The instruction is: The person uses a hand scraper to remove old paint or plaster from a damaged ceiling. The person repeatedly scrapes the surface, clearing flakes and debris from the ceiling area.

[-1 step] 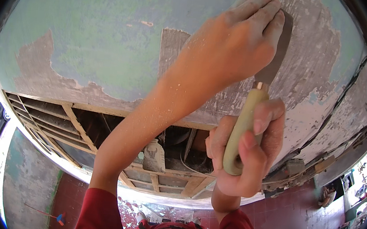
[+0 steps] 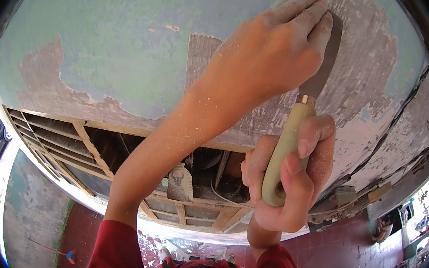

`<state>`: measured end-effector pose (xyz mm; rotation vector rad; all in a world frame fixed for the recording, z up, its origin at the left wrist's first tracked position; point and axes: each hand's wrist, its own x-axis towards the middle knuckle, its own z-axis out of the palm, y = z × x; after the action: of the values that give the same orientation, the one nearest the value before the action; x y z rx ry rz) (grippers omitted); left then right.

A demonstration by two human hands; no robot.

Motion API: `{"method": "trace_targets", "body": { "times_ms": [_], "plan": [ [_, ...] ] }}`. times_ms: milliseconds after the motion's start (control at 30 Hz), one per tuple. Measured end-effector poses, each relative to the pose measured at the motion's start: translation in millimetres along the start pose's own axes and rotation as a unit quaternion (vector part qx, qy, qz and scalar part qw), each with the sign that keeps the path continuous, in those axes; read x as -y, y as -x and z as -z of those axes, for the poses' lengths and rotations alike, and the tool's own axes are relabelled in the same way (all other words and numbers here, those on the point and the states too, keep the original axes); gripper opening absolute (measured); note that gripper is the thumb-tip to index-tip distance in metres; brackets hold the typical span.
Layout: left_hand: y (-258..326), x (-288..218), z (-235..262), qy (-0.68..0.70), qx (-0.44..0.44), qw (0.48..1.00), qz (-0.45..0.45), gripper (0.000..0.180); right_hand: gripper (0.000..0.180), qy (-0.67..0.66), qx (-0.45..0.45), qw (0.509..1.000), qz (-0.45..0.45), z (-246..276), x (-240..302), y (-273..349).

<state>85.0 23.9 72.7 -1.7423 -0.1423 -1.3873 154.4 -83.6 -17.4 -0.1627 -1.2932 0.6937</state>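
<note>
In front of me is a wall (image 2: 124,48) with green paint, peeled in places to bare grey. Against it lies a putty knife (image 2: 325,72) with a dark blade and a pale green handle. My right hand (image 2: 293,172) is closed around the handle, its thumb and forefinger bent along the near side. My left hand (image 2: 285,48), dusty with powder, reaches up from the lower left. Its fingers lie stretched over the blade, pressing it toward the wall. The left thumb and much of the blade are hidden beneath that hand.
Below the painted surface runs a wooden slatted frame (image 2: 87,145) with dark openings; a pale worn packet (image 2: 181,182) sits in it. A black cable (image 2: 402,113) hangs along the right. Debris lies on a ledge (image 2: 348,196) at lower right. Red tiled floor (image 2: 332,254) shows far below.
The putty knife's handle and my right hand have shifted very slightly right and down. My left hand stays in place on the blade.
</note>
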Motion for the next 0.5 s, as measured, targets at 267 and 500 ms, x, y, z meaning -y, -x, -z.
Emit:
{"method": "trace_targets", "body": {
  "times_ms": [267, 500],
  "plan": [
    [26.9, -16.6, 3.1, 0.010, 0.006, 1.000, 0.012, 0.036, 0.022, 0.022, -0.004, 0.999, -0.047, 3.7, -6.8, 31.3],
    [6.3, -0.2, -8.2, -0.010, -0.047, 0.999, -0.006, 0.034, 0.021, 0.004, 0.002, 1.000, -0.015, -0.6, -1.9, 5.5]
  ]
}}
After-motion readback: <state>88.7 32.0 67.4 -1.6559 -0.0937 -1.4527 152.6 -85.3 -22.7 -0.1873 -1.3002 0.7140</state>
